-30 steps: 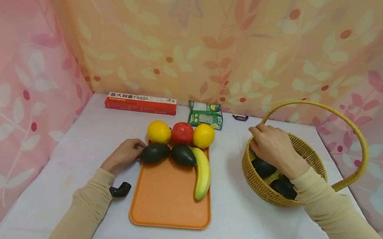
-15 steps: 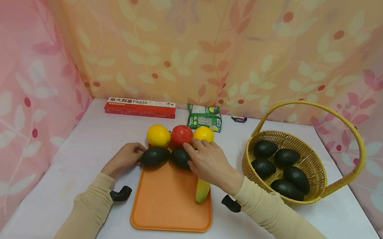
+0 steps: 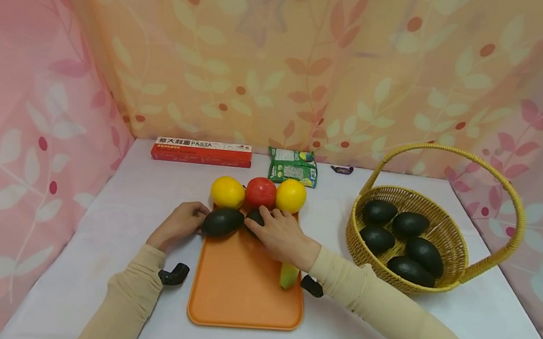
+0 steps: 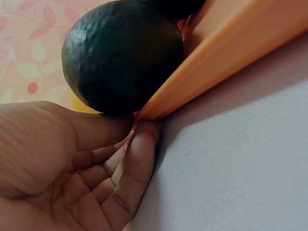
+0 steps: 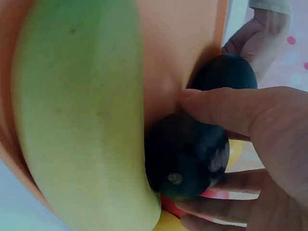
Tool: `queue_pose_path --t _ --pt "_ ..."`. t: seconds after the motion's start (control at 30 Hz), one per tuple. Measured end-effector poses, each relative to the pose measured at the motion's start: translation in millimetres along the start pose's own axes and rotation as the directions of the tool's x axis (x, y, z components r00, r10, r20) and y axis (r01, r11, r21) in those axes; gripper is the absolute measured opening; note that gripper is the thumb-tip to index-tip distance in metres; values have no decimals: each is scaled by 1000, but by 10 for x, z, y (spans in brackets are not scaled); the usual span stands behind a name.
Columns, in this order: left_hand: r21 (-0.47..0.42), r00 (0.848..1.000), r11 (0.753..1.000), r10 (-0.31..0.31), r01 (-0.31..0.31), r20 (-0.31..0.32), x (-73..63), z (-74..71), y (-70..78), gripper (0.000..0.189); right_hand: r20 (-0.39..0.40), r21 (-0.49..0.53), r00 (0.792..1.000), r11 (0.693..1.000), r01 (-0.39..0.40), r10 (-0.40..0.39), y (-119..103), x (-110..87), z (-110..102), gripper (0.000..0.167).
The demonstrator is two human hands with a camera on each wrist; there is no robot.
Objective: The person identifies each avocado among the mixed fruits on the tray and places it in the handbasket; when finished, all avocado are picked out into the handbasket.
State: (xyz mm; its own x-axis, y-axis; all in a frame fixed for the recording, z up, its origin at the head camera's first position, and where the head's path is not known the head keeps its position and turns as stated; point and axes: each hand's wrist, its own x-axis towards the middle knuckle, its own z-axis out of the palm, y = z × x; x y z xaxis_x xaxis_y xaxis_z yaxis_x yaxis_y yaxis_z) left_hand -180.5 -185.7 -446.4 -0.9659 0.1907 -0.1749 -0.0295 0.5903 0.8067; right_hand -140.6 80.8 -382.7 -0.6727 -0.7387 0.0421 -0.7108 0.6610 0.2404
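Observation:
My left hand (image 3: 180,223) pinches the left rim of the orange tray (image 3: 241,291) between thumb and finger. Just above that grip, in the left wrist view, a dark green avocado (image 4: 122,57) lies against the rim. My right hand (image 3: 285,239) reaches across the tray and holds a second avocado (image 5: 185,154), thumb on one side and fingers on the other. Beneath that hand a yellow-green banana (image 3: 289,276) lies along the tray's right side, mostly covered in the head view. Behind the avocados sit a red round fruit (image 3: 261,193) and two yellow ones.
A wicker basket (image 3: 357,241) with a tall handle stands at the right, several avocados inside. Along the back lie a red pasta box (image 3: 201,152), a green packet (image 3: 293,167) and a small dark wrapper (image 3: 342,170). Patterned cloth surrounds the white table (image 3: 118,199).
My right hand has left the basket, moved left to the tray and taken hold of the right-hand avocado. My left hand stays at the tray's rim.

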Motion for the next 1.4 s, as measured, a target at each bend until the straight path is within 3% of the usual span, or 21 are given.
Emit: queue_pose_path --t 0.13,0.3,0.43,0.53,0.63,0.73,0.83,1.0,1.17,1.27,1.33,1.4 --pt "9 1000 1000 -1 1 0 13 15 7 24 40 19 999 1000 9 -10 -14 22 -8 40" --pt "8 1000 1000 -5 5 -2 14 28 20 24 123 22 990 998 63 -65 -50 3 -33 47" --pt "-8 1000 1000 -23 23 4 1 41 30 23 118 7 988 995 104 -105 -71 -41 -24 49" --pt "-16 999 999 -31 31 11 -7 55 31 23 90 53 990 993 103 -108 -69 -95 -43 52" --pt "-16 1000 1000 -27 27 14 -3 65 24 23 67 151 996 987 53 -64 -35 -191 -129 58" --pt "1 1000 1000 -10 10 12 8 58 20 24 -4 244 1000 970 -17 18 48 -337 -260 62" --pt "19 1000 1000 6 -6 3 16 37 27 25 -92 313 988 946 -86 121 175 -538 -391 63" --pt "24 1000 999 26 -26 3 15 0 29 26 -193 368 929 901 -230 316 430 -955 -523 65" --pt "25 1000 1000 16 -16 2 6 -8 14 25 -211 418 817 805 -421 536 665 -1390 -587 64" --pt "33 1000 999 5 -6 5 -5 -1 11 25 -201 449 761 749 -488 616 770 -1595 -592 64" --pt "37 1000 999 -2 2 3 -9 2 18 25 -193 460 740 726 -512 644 826 -1685 -579 65" --pt "40 1000 999 4 -4 4 -13 2 21 26 -179 464 731 712 -527 658 870 -1736 -558 65"
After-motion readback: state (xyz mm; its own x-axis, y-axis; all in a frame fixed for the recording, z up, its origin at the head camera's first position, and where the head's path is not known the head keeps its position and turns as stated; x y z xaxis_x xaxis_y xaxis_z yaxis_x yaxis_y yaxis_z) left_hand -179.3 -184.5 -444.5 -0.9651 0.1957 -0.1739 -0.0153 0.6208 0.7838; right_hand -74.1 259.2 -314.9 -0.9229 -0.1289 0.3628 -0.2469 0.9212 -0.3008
